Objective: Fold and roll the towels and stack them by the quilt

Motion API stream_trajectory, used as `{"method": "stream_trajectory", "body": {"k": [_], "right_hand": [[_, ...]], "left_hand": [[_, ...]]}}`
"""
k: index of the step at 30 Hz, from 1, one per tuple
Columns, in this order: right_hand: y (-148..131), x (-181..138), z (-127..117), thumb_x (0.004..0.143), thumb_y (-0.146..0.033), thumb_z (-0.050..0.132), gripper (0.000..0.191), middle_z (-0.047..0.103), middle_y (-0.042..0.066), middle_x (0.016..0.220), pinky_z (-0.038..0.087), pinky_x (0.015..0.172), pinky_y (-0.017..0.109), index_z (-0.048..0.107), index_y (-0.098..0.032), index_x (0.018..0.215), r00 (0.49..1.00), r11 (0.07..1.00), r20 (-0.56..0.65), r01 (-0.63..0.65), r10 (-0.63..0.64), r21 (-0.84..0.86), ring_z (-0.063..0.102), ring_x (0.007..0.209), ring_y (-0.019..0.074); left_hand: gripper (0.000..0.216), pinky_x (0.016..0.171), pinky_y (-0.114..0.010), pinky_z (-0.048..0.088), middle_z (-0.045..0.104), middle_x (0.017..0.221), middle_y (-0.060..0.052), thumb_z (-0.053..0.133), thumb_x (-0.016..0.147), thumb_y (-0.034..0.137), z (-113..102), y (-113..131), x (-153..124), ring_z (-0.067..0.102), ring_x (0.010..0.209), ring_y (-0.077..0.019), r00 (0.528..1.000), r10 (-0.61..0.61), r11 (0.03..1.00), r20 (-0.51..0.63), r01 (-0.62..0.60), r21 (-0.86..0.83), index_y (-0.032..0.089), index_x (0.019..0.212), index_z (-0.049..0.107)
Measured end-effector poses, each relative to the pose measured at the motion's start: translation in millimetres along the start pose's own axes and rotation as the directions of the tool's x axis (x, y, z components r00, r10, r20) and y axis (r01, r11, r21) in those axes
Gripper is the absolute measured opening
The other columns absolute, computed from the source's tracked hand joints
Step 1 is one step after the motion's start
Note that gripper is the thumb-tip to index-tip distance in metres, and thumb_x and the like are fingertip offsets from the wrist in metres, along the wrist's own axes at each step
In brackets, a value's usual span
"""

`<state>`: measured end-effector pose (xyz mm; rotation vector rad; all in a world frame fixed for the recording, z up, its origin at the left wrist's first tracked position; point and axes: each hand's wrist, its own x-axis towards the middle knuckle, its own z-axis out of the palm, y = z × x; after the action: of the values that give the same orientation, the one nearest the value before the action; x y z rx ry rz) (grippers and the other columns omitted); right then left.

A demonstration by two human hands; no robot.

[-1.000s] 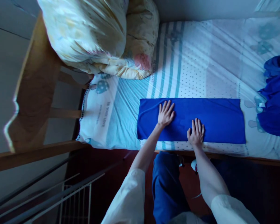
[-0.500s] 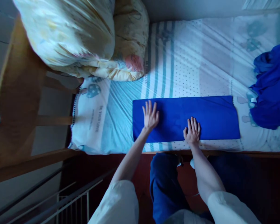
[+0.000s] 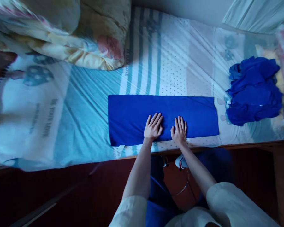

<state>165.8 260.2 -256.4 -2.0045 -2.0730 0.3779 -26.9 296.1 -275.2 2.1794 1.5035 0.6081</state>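
On bedding [image 3: 85, 101], left hand [image 3: 153, 127] and right hand [image 3: 180, 130] lie flat on blue cloth [image 3: 166, 108].

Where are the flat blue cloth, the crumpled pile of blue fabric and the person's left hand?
Flat blue cloth [image 3: 166, 106]: head view, near the middle of its top surface.
Crumpled pile of blue fabric [image 3: 254, 93]: head view, amid its folds.
Left hand [image 3: 152, 128]: head view, back of the hand.
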Motion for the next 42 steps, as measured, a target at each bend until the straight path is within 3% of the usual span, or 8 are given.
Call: {"method": "stream_trajectory", "body": {"k": [6,11,14,17,22,26,37,42], "right_hand": [[-5,21,-2,0.102,-0.031,0.04,0.057,0.037,0.011,0.166,0.022,0.128,0.057,0.043,-0.02,0.158,0.999,0.998,0.02,-0.03,0.028,0.062,0.028,0.157,0.0281],[-15,82,-9,0.105,-0.035,0.039,0.055,0.033,0.005,0.168,0.019,0.13,0.051,0.042,-0.024,0.158,0.972,0.984,0.167,0.148,-0.164,0.104,0.024,0.158,0.0232],[1,112,-18,0.105,-0.036,0.039,0.055,0.034,0.004,0.168,0.018,0.132,0.047,0.041,-0.024,0.159,0.919,0.95,0.243,0.294,-0.311,0.105,0.027,0.157,0.0205],[37,126,-33,0.105,-0.039,0.04,0.058,0.033,0.003,0.168,0.018,0.132,0.045,0.038,-0.025,0.161,0.887,0.928,0.276,0.363,-0.37,0.077,0.027,0.157,0.0208],[110,131,-56,0.106,-0.041,0.032,0.061,0.028,0.004,0.17,0.019,0.131,0.05,0.03,-0.024,0.164,0.955,0.972,0.204,0.229,-0.215,-0.047,0.024,0.158,0.0237],[148,137,-65,0.106,-0.042,0.028,0.062,0.027,0.005,0.17,0.018,0.131,0.051,0.027,-0.023,0.165,0.977,0.979,0.159,0.164,-0.144,-0.12,0.022,0.159,0.0237],[217,161,-82,0.105,-0.038,0.021,0.062,0.035,0.011,0.167,0.023,0.129,0.048,0.033,-0.018,0.162,0.999,0.98,0.026,0.023,-0.018,-0.197,0.028,0.157,0.0201],[225,174,-87,0.105,-0.037,0.024,0.058,0.043,0.014,0.162,0.023,0.127,0.057,0.041,-0.018,0.158,0.998,0.975,-0.045,-0.055,0.047,-0.216,0.033,0.154,0.0247]], "left_hand": [[0.062,0.129,-0.054,0.021,0.046,0.159,-0.009,0.043,0.094,0.027,0,-1,2,0.038,0.152,-0.0289,0.999,0.0,1.0,-0.035,0.0,0.003,0.019,0.155,0.047],[0.064,0.129,-0.054,0.022,0.048,0.158,-0.009,0.044,0.092,0.028,3,-3,1,0.039,0.151,-0.0294,0.998,-0.013,1.0,-0.06,0.011,-0.027,0.02,0.155,0.047],[0.064,0.128,-0.054,0.023,0.049,0.157,-0.009,0.045,0.092,0.027,3,-2,1,0.041,0.15,-0.0295,0.997,-0.004,1.0,-0.08,0.003,-0.019,0.02,0.156,0.046],[0.064,0.127,-0.054,0.025,0.051,0.156,-0.009,0.046,0.092,0.026,3,-2,1,0.044,0.148,-0.0298,0.994,0.012,1.0,-0.105,-0.012,-0.001,0.02,0.155,0.047],[0.063,0.127,-0.052,0.025,0.052,0.155,-0.009,0.046,0.091,0.025,3,-3,1,0.045,0.148,-0.0295,0.994,0.012,1.0,-0.11,-0.012,0.007,0.019,0.153,0.05],[0.063,0.127,-0.052,0.025,0.052,0.155,-0.009,0.047,0.09,0.026,4,-4,1,0.045,0.148,-0.0295,0.995,0.001,1.0,-0.101,-0.001,0.002,0.02,0.153,0.051],[0.066,0.128,-0.053,0.024,0.05,0.156,-0.009,0.047,0.089,0.027,3,-6,1,0.043,0.149,-0.0299,0.997,0.002,1.0,-0.08,-0.003,-0.01,0.019,0.155,0.048],[0.066,0.128,-0.054,0.023,0.049,0.157,-0.009,0.045,0.09,0.027,4,-6,0,0.041,0.15,-0.0297,0.997,0.001,1.0,-0.079,-0.001,-0.008,0.019,0.155,0.047]]}}
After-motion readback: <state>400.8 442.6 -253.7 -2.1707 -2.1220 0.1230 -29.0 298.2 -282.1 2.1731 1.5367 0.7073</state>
